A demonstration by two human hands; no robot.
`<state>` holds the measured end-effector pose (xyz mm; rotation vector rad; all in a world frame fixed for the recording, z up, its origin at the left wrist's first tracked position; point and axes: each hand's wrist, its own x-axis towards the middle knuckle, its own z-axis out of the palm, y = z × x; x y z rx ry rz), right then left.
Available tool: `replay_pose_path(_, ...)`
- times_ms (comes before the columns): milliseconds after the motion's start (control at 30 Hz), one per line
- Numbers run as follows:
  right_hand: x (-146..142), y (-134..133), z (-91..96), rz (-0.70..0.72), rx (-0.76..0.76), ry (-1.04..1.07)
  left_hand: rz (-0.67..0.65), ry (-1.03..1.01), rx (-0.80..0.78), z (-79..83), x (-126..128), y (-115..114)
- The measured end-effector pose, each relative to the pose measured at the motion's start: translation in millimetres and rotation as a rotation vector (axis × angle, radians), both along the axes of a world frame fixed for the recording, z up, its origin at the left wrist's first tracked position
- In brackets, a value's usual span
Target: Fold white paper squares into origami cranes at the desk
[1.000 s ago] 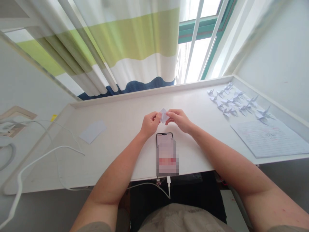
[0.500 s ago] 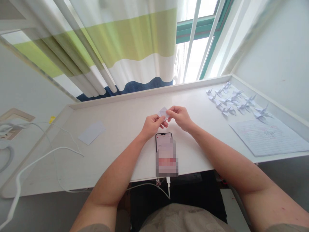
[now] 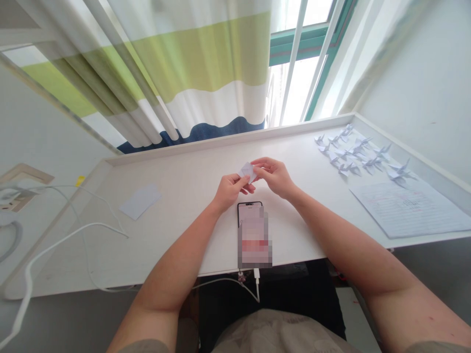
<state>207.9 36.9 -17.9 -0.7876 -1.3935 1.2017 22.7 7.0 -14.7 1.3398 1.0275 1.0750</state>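
A small folded white paper (image 3: 246, 170) is held up between my two hands, just beyond the phone (image 3: 250, 214). My left hand (image 3: 230, 189) pinches its lower left side, the thumb lying across its face. At its right edge, my right hand (image 3: 274, 175) grips it with the thumb in front and the forefinger reaching over the top corner. The fingertips behind the paper are partly hidden. The phone lies face up at the table's front edge, its screen mostly pixelated, with a white cable plugged into its lower end.
Several folded paper cranes (image 3: 353, 152) stand at the back right. In front of them lies a written sheet (image 3: 412, 206). Flat white paper (image 3: 140, 201) rests on the left part of the white table (image 3: 191, 240). White cables (image 3: 73, 233) cross its left edge, near a wall socket.
The folded paper has shifted slightly left and turned a little. My right forefinger has risen and stretched over its top corner, while my left hand keeps its pinch.
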Motion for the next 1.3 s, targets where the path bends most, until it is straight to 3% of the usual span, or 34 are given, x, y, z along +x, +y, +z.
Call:
replay_pose_path(167,3,3,-3.3,-0.002,0.055,-0.082,-0.017,-0.008,-0.054,2.4,-2,1)
replay_pose_path(433,7,1,-3.0,-0.035,0.162,-0.275,-0.027,0.031,-0.01,-0.6,-4,3)
replay_pose_path(667,6,4,-3.6,-0.063,0.093,-0.254,-0.06,0.041,-0.025,-0.8,-4,2)
replay_pose_path(900,8,3,1.0,0.039,0.042,-0.213,-0.058,0.033,-0.009,-3.1,-3,3)
replay_pose_path(1300,19,4,5.7,0.134,0.162,-0.37,0.028,0.062,-0.011,-6.5,-4,5)
